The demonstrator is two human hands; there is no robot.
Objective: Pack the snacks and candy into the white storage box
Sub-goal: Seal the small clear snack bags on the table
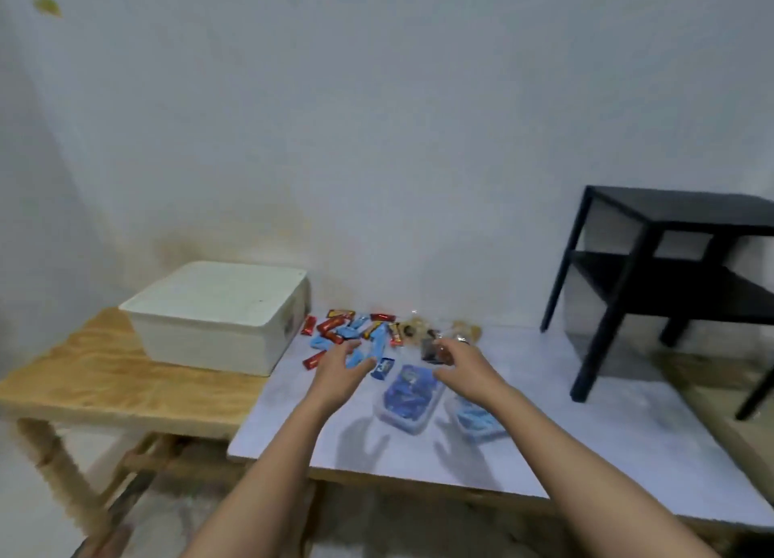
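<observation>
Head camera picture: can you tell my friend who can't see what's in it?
The left hand and right hand reach over a pile of red and blue snacks on a pale tabletop. A white storage box, lid on, sits to the left; a black side table stands right.

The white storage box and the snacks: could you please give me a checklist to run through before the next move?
1. White storage box close beside the loose candy: ok.
2. Box open for packing: not ok, a lid seems to cover it.
3. Left hand free: ok, open over the loose candy.
4. Right hand free: cannot tell, a dark packet sits at its fingers.
5. Clear tub of blue packets upright on the table: ok.
</observation>
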